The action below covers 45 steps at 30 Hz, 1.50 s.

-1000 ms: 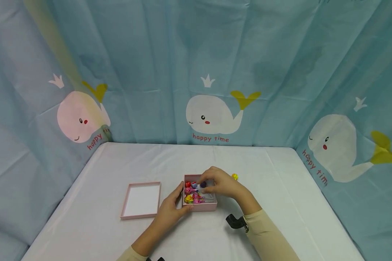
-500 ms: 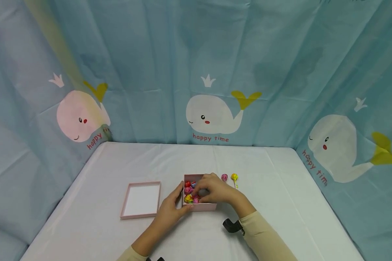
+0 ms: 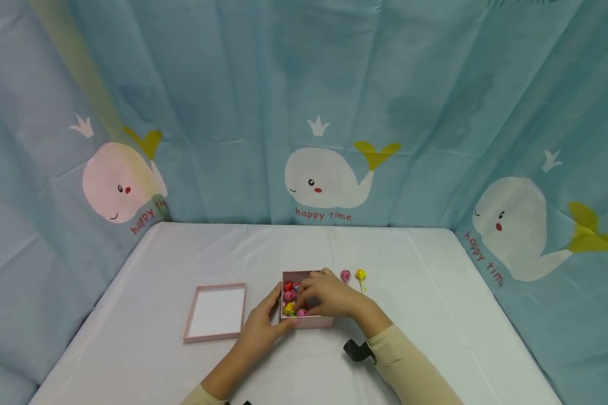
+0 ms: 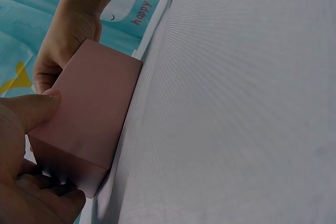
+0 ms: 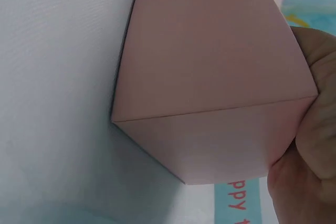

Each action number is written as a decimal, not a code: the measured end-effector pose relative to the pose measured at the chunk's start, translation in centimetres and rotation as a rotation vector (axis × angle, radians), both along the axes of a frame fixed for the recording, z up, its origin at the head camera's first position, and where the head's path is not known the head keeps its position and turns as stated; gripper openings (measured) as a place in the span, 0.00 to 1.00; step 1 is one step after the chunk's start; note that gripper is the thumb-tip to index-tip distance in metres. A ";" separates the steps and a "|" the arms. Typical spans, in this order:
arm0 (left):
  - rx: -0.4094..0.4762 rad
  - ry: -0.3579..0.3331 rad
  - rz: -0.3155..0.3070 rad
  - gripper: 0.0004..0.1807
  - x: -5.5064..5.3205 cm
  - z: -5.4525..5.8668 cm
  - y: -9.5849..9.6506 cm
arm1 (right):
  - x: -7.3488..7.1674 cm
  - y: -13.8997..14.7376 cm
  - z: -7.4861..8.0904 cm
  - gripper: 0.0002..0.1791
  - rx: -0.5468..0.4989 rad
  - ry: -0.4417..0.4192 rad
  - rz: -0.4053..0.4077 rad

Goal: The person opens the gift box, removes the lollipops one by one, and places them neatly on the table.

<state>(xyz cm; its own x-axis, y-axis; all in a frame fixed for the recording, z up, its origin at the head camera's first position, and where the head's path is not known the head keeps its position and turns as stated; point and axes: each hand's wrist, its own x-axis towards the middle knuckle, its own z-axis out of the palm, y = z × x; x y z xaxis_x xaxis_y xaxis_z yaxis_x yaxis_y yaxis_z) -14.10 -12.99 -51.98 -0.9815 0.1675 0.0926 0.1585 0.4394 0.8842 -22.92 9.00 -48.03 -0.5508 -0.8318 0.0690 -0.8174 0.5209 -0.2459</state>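
Note:
A pink open-topped box [image 3: 307, 322] stands on the white table with several wrapped lollipops inside. A red lollipop [image 3: 289, 286], a pink lollipop [image 3: 290, 296] and a yellow lollipop [image 3: 289, 309] show along its left side. My left hand [image 3: 259, 326] grips the box at its near left corner; in the left wrist view its thumb presses one wall and its fingers bend around the adjoining one. Curled over the box's right half, my right hand [image 3: 329, 295] has its fingers down among the lollipops. I cannot tell whether they pinch one, since the fingertips are hidden.
A shallow pink-rimmed lid [image 3: 217, 286] lies left of the box, its white inside facing up. Beyond my right hand, a pink lollipop [image 3: 345, 275] and a yellow lollipop [image 3: 361, 274] lie on the table. A blue whale-print curtain [image 3: 223, 169] surrounds the table.
My right hand has dipped lower into the box, toward its near side, uncovering the pink lollipop on the table. The left hand keeps its grip. The head view has shifted slightly.

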 end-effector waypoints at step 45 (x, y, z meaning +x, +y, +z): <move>0.001 -0.031 0.030 0.53 -0.1 -0.1 0.3 | 2.5 8.7 2.3 0.16 -0.759 -0.008 -0.439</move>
<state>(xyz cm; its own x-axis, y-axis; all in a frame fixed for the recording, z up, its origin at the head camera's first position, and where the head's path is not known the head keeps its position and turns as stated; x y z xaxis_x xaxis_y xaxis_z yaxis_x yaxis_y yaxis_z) -14.21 -12.68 -52.09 -0.9885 0.1382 0.0620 0.1176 0.4431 0.8887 -20.44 17.71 -45.72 -0.8131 -0.2762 0.5124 -0.5785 0.4815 -0.6584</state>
